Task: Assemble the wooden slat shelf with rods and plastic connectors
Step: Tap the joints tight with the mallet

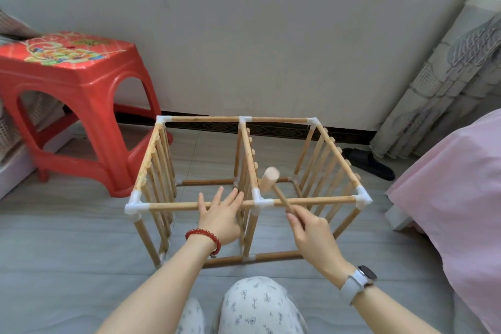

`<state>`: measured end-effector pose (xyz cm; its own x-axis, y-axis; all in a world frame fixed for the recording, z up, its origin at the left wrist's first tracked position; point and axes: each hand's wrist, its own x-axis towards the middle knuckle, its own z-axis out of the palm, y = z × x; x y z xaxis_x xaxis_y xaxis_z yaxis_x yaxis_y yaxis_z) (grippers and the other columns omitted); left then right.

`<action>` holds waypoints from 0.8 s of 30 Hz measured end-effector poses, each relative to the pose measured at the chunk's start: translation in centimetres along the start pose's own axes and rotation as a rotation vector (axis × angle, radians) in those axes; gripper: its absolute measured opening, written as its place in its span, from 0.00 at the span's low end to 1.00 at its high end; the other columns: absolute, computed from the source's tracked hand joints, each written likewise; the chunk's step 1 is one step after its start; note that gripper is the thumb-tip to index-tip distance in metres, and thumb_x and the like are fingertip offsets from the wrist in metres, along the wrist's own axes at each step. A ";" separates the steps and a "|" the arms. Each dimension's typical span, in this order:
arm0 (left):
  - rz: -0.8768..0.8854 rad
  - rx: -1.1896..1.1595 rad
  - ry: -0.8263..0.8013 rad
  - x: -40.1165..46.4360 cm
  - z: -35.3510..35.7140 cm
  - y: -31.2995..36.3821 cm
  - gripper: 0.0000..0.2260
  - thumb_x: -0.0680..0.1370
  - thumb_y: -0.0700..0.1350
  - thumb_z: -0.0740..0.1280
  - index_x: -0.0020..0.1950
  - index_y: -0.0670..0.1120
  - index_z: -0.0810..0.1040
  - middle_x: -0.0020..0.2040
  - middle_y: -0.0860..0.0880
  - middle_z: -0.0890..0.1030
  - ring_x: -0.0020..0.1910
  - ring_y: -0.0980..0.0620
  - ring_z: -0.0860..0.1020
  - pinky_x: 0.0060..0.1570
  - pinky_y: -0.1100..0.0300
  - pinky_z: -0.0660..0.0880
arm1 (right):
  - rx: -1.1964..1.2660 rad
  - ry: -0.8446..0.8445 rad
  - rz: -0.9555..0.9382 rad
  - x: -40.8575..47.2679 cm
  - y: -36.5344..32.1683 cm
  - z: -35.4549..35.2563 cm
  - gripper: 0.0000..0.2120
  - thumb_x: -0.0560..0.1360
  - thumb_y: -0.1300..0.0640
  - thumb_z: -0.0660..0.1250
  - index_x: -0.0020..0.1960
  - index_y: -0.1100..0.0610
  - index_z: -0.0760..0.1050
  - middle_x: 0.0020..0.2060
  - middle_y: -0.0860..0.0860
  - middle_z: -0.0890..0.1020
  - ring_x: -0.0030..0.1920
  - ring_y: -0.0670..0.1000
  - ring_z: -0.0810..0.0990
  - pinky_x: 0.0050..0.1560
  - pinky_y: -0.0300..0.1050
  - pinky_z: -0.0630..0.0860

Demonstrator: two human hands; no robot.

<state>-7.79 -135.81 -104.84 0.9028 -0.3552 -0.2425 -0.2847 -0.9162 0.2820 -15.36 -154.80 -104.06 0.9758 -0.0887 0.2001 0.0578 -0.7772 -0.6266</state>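
Note:
The wooden shelf frame (206,119) stands on the floor in front of me, built of rods, slat panels and white plastic connectors. My left hand (220,214) lies flat with straight fingers on the near top rod (173,206), left of the middle connector (259,199). My right hand (311,233) grips the handle of a small wooden mallet (271,179). The mallet head hovers just above and behind the middle connector. Slat panels form the left side (154,168), the middle divider and the right side (328,165).
A red plastic stool (73,89) stands to the left of the frame. A pink cover (455,198) hangs at the right, with a black slipper (368,163) behind it. A wall runs behind the frame. My knees are at the bottom.

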 end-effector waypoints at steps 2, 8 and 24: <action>-0.021 -0.039 0.008 0.2 -0.1 0.1 0.31 0.77 0.41 0.57 0.78 0.52 0.49 0.78 0.54 0.48 0.77 0.50 0.41 0.68 0.38 0.31 | 0.060 0.025 -0.017 0.3 0.0 -0.5 0.07 0.79 0.58 0.61 0.48 0.46 0.72 0.27 0.50 0.75 0.27 0.48 0.71 0.29 0.47 0.68; 0.024 -0.904 0.143 0.9 -1.7 1.8 0.17 0.82 0.51 0.53 0.68 0.49 0.71 0.64 0.50 0.75 0.67 0.50 0.70 0.65 0.53 0.63 | 0.066 -0.118 0.036 -0.7 2.1 -1.1 0.06 0.80 0.54 0.60 0.49 0.49 0.76 0.29 0.44 0.73 0.31 0.45 0.71 0.35 0.45 0.67; -0.004 -1.195 0.241 3.1 -4.1 10.8 0.14 0.79 0.51 0.59 0.37 0.45 0.68 0.35 0.49 0.71 0.33 0.52 0.67 0.35 0.57 0.65 | -0.170 0.222 -0.094 -1.9 3.5 -3.6 0.16 0.78 0.47 0.56 0.48 0.54 0.78 0.24 0.49 0.75 0.23 0.54 0.72 0.22 0.47 0.67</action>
<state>-6.78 -146.05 -98.71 0.9759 -0.1926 -0.1024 0.0793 -0.1242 0.9891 -17.77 -159.64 -103.92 0.8966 -0.1305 0.4231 0.0916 -0.8802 -0.4656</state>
